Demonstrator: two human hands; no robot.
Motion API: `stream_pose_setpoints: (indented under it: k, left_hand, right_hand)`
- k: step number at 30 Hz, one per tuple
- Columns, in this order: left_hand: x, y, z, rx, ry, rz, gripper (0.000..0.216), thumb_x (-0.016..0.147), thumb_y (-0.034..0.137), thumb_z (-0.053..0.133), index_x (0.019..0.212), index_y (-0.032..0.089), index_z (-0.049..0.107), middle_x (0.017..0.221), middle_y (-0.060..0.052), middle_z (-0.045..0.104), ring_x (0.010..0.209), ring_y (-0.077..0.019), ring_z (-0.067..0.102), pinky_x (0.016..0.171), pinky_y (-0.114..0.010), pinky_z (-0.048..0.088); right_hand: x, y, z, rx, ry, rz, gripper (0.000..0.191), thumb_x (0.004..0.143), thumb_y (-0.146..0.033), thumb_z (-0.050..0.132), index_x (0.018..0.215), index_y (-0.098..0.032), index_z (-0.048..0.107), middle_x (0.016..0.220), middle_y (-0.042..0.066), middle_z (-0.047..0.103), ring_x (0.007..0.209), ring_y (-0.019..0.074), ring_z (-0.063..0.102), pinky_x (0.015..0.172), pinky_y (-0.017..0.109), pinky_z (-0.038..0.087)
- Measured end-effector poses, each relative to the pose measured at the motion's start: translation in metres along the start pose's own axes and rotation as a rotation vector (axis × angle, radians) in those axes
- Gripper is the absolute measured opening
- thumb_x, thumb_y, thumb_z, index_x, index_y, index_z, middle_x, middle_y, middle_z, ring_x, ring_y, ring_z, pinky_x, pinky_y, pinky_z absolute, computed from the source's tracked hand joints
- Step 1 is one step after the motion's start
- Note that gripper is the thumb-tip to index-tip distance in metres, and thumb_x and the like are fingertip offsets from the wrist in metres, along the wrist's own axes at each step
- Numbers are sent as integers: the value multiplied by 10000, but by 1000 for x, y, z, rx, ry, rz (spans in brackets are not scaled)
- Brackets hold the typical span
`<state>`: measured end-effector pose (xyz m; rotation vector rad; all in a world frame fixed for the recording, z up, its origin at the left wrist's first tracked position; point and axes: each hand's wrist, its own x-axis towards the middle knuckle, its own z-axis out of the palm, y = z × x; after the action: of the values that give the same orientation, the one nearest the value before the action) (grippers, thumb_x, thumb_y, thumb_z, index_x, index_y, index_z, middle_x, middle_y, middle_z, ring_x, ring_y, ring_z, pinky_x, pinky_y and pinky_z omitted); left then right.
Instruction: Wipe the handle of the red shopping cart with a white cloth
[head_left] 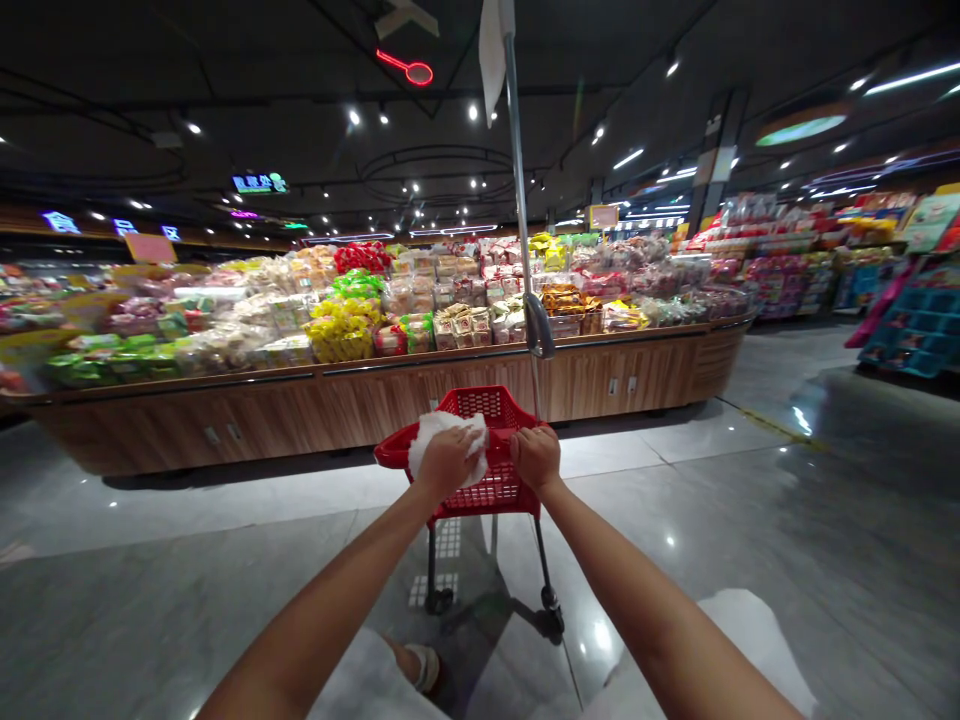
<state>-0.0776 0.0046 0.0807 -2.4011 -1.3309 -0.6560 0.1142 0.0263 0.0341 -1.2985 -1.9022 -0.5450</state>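
A small red shopping cart [496, 490] stands on the floor in front of me, its mesh basket facing the display. My left hand [448, 462] is closed over a crumpled white cloth or paper wipe [426, 432] and presses it on the left part of the cart's red handle [391, 452]. What exactly the wipe is made of, I cannot tell. At the handle's right end, my right hand [537, 455] is wrapped round the bar. A tall metal pole [517, 150] with a white flag [493, 55] on top rises beside the cart's right side.
A long wood-panelled display counter [360, 400], heaped with packaged snacks [345, 325], runs across beyond the cart. Further shelves of goods [787, 260] and a blue rack [911, 320] stand at the right. Shiny grey floor tiles [675, 540] surround the cart. My foot [424, 665] is below.
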Motion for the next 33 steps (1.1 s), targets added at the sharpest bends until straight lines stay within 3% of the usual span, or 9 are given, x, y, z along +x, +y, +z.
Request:
stream_pose_setpoints:
  k: [5, 8, 12, 15, 19, 22, 26, 29, 33]
  left_hand:
    - [32, 35, 10, 36, -86, 91, 264, 919, 299, 463, 1108, 207, 623, 1094, -79, 669, 1009, -236, 610, 923, -401, 474]
    - [20, 9, 5, 2, -99, 136, 337, 914, 296, 471, 1235, 251, 561, 1170, -50, 648, 1068, -206, 593, 963, -349, 456]
    - [-24, -47, -6, -17, -43, 46, 394, 920, 308, 434, 1291, 229, 538, 1253, -74, 618, 1106, -221, 585, 971, -363, 462]
    - [-47, -69, -12, -19, 11, -25, 400, 938, 335, 387, 1282, 217, 554, 1201, -76, 655, 1085, -222, 601, 974, -387, 464]
    - [-36, -44, -6, -21, 59, -95, 344, 931, 303, 411, 1188, 199, 615, 1178, -77, 667, 1090, -236, 603, 992, -417, 453]
    - [-2, -2, 4, -49, 12, -42, 291, 924, 283, 444, 1120, 197, 641, 1157, -75, 672, 1117, -232, 588, 1012, -393, 431]
    - [37, 38, 11, -73, -70, 1, 284, 929, 319, 436, 997, 190, 680, 989, -80, 712, 942, -225, 652, 897, -356, 482]
    - [41, 36, 9, -101, -35, 32, 311, 932, 346, 420, 1020, 205, 683, 1005, -74, 715, 924, -219, 659, 862, -346, 495]
    - [11, -12, -1, -116, 17, 47, 346, 936, 315, 370, 1109, 227, 657, 1114, -56, 694, 1010, -209, 642, 903, -355, 489]
  right_hand:
    - [3, 9, 1, 13, -5, -86, 323, 930, -210, 378, 710, -182, 613, 702, 32, 631, 684, 155, 511, 760, 313, 270]
    - [2, 21, -3, 6, -19, -138, 315, 923, -209, 387, 712, -180, 618, 701, 32, 633, 676, 150, 504, 760, 309, 267]
    - [1, 26, -6, 13, 5, -110, 332, 909, -191, 388, 658, -181, 604, 673, 26, 625, 643, 143, 482, 756, 308, 261]
    - [0, 19, -5, -2, 39, -53, 328, 896, -192, 396, 638, -180, 599, 649, 24, 609, 628, 144, 462, 744, 309, 256]
    - [-1, 8, -5, -19, 59, -13, 331, 899, -208, 401, 631, -180, 593, 639, 22, 602, 617, 145, 450, 738, 313, 249]
    - [-3, 6, -5, -20, 56, -24, 330, 910, -220, 399, 646, -181, 593, 647, 20, 601, 623, 144, 453, 740, 310, 247]
    - [-5, 9, -7, -27, 47, -29, 315, 918, -218, 398, 678, -181, 599, 660, 21, 608, 638, 147, 466, 752, 311, 249]
    - [-4, 11, -9, -20, 19, -76, 294, 917, -225, 412, 704, -182, 611, 686, 25, 624, 665, 151, 483, 758, 311, 250]
    - [-2, 12, -10, -16, 5, -120, 287, 902, -220, 430, 675, -187, 602, 674, 20, 620, 655, 149, 480, 746, 312, 251]
